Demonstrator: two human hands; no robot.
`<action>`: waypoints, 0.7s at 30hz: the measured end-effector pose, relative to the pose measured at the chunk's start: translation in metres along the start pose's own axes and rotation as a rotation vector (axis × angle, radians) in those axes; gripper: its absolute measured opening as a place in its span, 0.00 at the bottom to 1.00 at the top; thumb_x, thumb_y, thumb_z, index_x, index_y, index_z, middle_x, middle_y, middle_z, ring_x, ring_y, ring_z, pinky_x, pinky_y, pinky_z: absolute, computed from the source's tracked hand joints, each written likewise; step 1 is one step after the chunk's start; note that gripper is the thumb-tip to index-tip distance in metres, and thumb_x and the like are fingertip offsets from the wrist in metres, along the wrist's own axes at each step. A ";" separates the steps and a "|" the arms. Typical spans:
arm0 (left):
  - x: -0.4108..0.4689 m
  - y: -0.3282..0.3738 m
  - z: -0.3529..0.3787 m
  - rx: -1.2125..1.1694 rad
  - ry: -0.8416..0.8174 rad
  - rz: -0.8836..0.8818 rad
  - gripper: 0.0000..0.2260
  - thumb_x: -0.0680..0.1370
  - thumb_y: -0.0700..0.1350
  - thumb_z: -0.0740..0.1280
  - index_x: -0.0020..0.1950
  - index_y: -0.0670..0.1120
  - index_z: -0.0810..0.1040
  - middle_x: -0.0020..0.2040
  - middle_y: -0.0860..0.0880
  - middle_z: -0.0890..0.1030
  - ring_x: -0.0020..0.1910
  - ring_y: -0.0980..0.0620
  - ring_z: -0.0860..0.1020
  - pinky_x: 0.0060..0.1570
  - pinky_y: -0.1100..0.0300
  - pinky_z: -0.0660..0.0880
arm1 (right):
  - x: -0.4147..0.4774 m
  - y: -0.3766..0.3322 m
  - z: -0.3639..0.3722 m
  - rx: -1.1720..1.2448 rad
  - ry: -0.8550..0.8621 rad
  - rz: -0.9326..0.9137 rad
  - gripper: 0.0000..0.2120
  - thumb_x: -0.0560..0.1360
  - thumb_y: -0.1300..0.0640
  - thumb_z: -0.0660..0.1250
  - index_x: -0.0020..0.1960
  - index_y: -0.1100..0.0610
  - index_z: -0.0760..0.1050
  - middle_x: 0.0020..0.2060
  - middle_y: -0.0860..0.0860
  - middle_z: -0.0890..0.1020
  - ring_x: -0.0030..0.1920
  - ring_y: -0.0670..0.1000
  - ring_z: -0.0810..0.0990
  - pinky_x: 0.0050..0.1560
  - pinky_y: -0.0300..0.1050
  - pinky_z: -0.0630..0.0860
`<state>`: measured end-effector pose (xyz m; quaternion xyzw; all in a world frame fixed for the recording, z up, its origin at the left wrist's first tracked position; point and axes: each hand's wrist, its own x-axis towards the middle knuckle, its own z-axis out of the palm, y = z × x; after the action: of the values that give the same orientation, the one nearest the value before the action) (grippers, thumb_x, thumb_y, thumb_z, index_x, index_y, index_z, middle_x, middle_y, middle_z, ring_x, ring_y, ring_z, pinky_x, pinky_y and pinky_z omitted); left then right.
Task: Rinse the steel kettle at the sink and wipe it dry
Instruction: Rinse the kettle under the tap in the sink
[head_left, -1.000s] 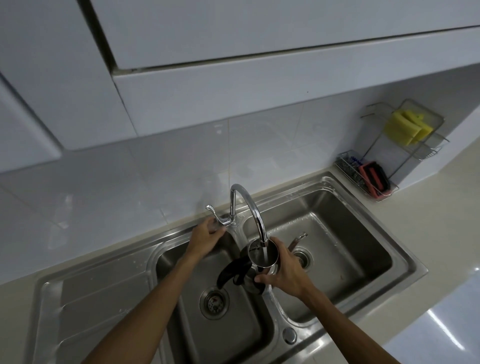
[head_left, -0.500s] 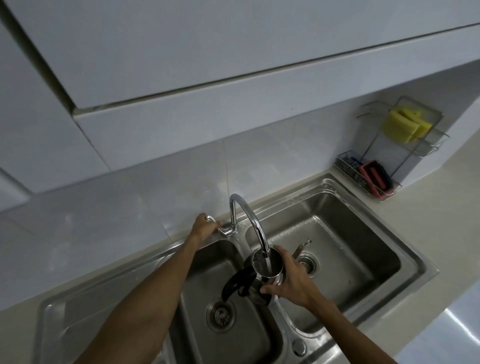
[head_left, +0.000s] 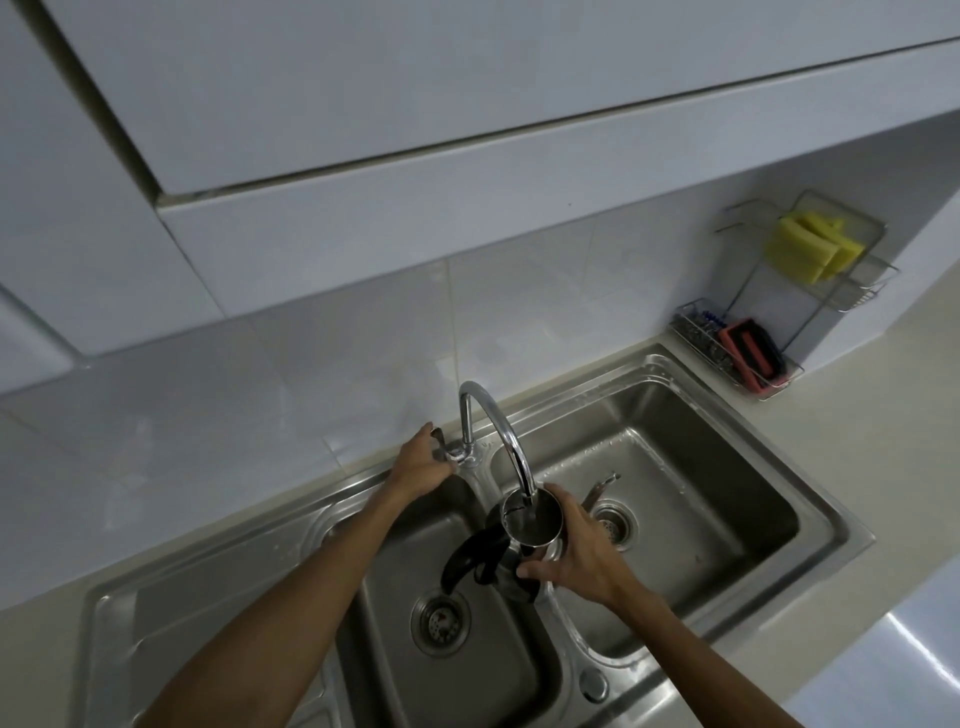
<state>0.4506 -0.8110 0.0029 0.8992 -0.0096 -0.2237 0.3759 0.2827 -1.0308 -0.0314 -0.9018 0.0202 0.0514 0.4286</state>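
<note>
The steel kettle (head_left: 524, 525) with a black handle (head_left: 467, 564) sits under the curved tap spout (head_left: 506, 441), above the divider of the double steel sink (head_left: 810, 499). Its mouth faces up right beneath the spout's end. My right hand (head_left: 576, 556) grips the kettle's right side. My left hand (head_left: 421, 465) rests closed on the tap lever (head_left: 447, 452) at the tap's base. Whether water runs is hard to tell.
A wire rack (head_left: 831, 306) in the back right corner holds yellow sponges (head_left: 810, 249) above and a red-black scrubber (head_left: 748, 353) below. Beige countertop lies right of the sink. White cabinets hang overhead. Each basin has a drain strainer (head_left: 439, 618).
The view has shifted slightly; my left hand has stayed on the tap lever and my right hand keeps the kettle under the spout. A water stream seen earlier is less visible now.
</note>
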 end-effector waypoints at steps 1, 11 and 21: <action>-0.002 0.002 0.001 -0.002 -0.001 -0.003 0.39 0.75 0.42 0.74 0.81 0.42 0.57 0.78 0.42 0.67 0.74 0.42 0.69 0.70 0.52 0.67 | 0.000 0.000 -0.001 0.005 0.006 -0.004 0.53 0.60 0.34 0.80 0.76 0.51 0.60 0.66 0.42 0.72 0.65 0.43 0.73 0.61 0.20 0.61; -0.016 0.006 0.015 0.009 0.018 0.053 0.31 0.74 0.46 0.74 0.74 0.41 0.67 0.69 0.44 0.77 0.67 0.44 0.75 0.60 0.58 0.69 | -0.001 -0.002 -0.001 0.012 0.001 -0.018 0.52 0.61 0.33 0.79 0.76 0.50 0.60 0.66 0.41 0.71 0.65 0.43 0.72 0.61 0.21 0.61; -0.049 -0.006 0.016 -0.206 -0.003 0.178 0.28 0.77 0.60 0.68 0.74 0.51 0.67 0.70 0.53 0.73 0.68 0.51 0.73 0.64 0.53 0.71 | 0.000 -0.002 -0.001 -0.019 0.008 -0.026 0.54 0.60 0.34 0.79 0.76 0.52 0.59 0.69 0.48 0.73 0.65 0.43 0.71 0.64 0.33 0.64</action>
<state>0.3993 -0.8088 0.0082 0.8511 -0.0666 -0.1905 0.4847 0.2825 -1.0302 -0.0294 -0.9061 0.0098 0.0426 0.4207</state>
